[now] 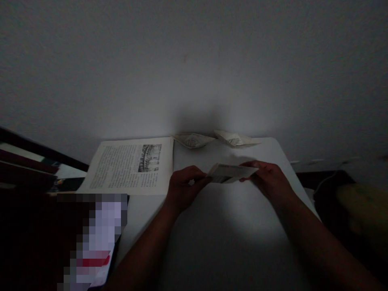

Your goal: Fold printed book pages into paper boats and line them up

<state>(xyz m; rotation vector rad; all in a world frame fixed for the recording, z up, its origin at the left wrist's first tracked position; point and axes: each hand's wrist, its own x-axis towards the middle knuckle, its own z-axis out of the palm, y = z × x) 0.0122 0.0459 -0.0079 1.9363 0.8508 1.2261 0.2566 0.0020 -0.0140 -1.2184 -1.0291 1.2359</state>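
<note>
Head view, dim light. Nearest, at lower left: a lit screen (104, 238), mostly blurred out, by the edge of a pale bench (257, 218). Bare bench surface lies under the forearms, partly in shadow.

Next out: left hand (187, 184), thumb and fingers pinched together on the left end of a folded paper (226, 173). Right hand (269, 178) pinches the opposite end, fingertips over part of it. Paper held up between the two, over the bench, roughly level; layer count can't be told.

Handling, by judgement: next to no weight. Dry, thin sheet, little slip against skin. Stiffer along the doubled folds, limp where single; should crease readily, crush under a hard squeeze, tear if the ends are pulled apart. Best hold: light pinch at the folded ends or thick edges, thumb against fingers, middle left unpressed.

Beyond the left hand: printed pages (121, 165), lying flat, a dark picture at their upper right. Farther, near the wall: left boat-shaped paper (192, 140) and right boat-shaped paper (235, 139), side by side, points outward. Farthest: grey wall (194, 60), a soft shadow above the pair.
</note>
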